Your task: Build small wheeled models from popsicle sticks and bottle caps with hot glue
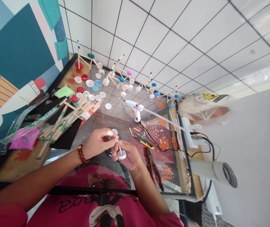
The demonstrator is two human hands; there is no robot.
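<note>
My left hand [100,142], with a dark red bead bracelet on the wrist, pinches the upper end of a thin wooden stick [119,146]. My right hand [128,155] is closed on a white bottle cap [122,154] at the stick's lower end. Both hands are held together above the glass-topped table [97,126], close to my red shirt. Another white cap [114,131] lies on the glass just beyond my fingers.
A white glue gun [135,107] stands ahead on the glass, its cord running to a power strip [189,132] at the right. Red-handled pliers [152,165] and a yellow-handled tool [144,143] lie right of my hands. Chopstick packs [61,121], loose caps [90,83] and stick-and-cap models [118,77] fill the left and far side.
</note>
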